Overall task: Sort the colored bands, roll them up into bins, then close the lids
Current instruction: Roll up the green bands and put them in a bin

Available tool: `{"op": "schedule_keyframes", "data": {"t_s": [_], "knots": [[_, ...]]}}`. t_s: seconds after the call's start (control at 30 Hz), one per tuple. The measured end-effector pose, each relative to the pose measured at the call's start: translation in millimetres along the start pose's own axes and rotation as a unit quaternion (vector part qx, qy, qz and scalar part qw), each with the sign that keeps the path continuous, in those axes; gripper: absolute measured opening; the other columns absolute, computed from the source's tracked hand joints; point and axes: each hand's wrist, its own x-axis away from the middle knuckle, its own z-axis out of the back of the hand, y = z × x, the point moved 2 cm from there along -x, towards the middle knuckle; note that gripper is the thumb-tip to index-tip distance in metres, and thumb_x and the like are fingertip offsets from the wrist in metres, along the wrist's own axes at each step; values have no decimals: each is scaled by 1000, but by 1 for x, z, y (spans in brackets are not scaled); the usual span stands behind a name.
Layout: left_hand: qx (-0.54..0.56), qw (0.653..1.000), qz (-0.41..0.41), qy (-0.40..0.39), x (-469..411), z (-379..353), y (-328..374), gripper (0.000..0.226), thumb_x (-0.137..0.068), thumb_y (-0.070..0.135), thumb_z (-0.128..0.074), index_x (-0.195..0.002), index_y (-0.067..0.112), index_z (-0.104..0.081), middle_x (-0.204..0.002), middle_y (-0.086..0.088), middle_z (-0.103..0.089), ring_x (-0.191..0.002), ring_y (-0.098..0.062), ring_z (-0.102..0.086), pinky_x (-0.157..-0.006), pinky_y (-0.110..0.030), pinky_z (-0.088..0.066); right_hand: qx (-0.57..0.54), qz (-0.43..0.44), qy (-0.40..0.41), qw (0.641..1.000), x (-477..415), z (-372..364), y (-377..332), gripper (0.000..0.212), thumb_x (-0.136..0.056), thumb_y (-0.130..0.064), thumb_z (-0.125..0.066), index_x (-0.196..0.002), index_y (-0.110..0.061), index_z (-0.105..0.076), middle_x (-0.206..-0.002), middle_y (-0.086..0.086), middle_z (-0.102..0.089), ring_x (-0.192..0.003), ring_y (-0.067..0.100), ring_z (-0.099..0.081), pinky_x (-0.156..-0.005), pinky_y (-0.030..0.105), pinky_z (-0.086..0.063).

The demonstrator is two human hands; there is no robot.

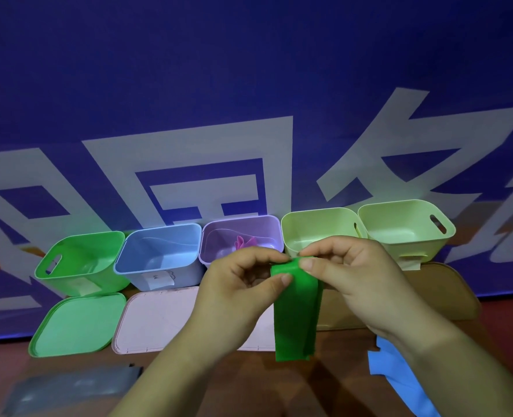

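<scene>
Both hands are up over the middle of the table, working the green band (pixel 297 308). Left hand (pixel 243 284) pinches the folded top edge between thumb and forefinger; right hand (pixel 348 272) pinches the same top edge from the other side, grip closed on the band. The band hangs down from that pinch in doubled layers, its free ends dangling above the pale pink lid (pixel 158 320).

This looks like the start of the roll. To do it well, I'd say keep the layers' edges lined up, turn the top over tightly with the fingertips, and let the tail feed up evenly so the roll doesn't cone out sideways.

Its home is probably the green bin (pixel 80 263) at far left, open and seemingly bare inside, with the green lid (pixel 74 326) lying just in front. That's a fair reach left, so hold the roll pinched shut while carrying or it may spring open. The purple bin (pixel 243 236) already holds something pink. A blue band (pixel 399 374) waits at near right.
</scene>
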Motion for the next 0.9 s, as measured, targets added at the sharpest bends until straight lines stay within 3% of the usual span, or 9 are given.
{"op": "schedule_keyframes", "data": {"t_s": [0.13, 0.3, 0.4, 0.5, 0.57, 0.67, 0.77, 0.9], "knots": [[-7, 1000, 11, 12, 1, 0, -1, 30, -75, -11, -77, -85, 18, -78, -83, -8, -75, -71, -11, -63, -72, -25, -56, -36, -24, 2, 999, 2, -4, 1, 9, -82, -5, -73, -84, -14, -77, -77, 7, -75, -73, 16, -71, -71, 31, -56], [-39, 999, 18, 12, 2, 4, -4, 30, -76, -4, -80, -90, 23, -78, -84, -19, -72, -75, -27, -63, -79, -49, -58, -66, -44, 6, 997, 5, -8, 2, 10, -82, -1, -72, -83, -10, -75, -74, 8, -74, -71, 17, -69, -64, 25, -54], [-48, 998, 23, 13, 3, 5, -4, 30, -75, -2, -81, -90, 24, -79, -82, -24, -68, -72, -27, -60, -78, -54, -55, -81, -62, -1, 995, 6, -9, 2, 12, -83, 0, -70, -80, -11, -75, -73, 7, -73, -70, 17, -68, -64, 25, -54], [-40, 998, 34, 21, 3, 7, -2, 28, -75, -3, -80, -87, 22, -80, -82, -25, -69, -72, -33, -63, -77, -49, -57, -60, -55, -9, 997, 7, -11, 2, 13, -83, -2, -71, -79, -14, -76, -76, 7, -73, -74, 19, -68, -75, 37, -54], [-21, 998, 45, 24, 3, 9, -1, 26, -75, -6, -78, -84, 19, -80, -81, -16, -75, -74, -25, -69, -73, -34, -61, -20, -26, -13, 999, 7, -11, 1, 13, -83, -6, -73, -82, -18, -77, -79, 5, -74, -78, 18, -68, -82, 40, -55], [19, 997, 68, 23, 5, 10, 1, 27, -75, -11, -75, -85, 14, -78, -82, -8, -78, -75, -16, -73, -70, -21, -57, -2, 11, -21, 1000, 9, -10, 0, 12, -80, -5, -76, -84, -17, -76, -80, 3, -74, -76, 15, -69, -76, 33, -58], [58, 994, 88, 28, 5, 10, 2, 26, -78, -11, -72, -83, 13, -80, -85, -11, -78, -77, -19, -73, -72, -25, -58, -16, 45, -32, 998, 11, -11, -1, 23, -77, 6, -75, -86, -15, -74, -81, 2, -74, -74, 12, -70, -69, 21, -54], [133, 982, 128, 32, 5, 11, 0, 30, -80, -10, -67, -82, 16, -81, -88, -16, -77, -79, -25, -73, -71, -29, -59, -6, 76, -49, 996, 14, -16, -3, 33, -76, 6, -77, -89, -24, -75, -88, 4, -75, -80, 17, -72, -72, 25, -56]]}}
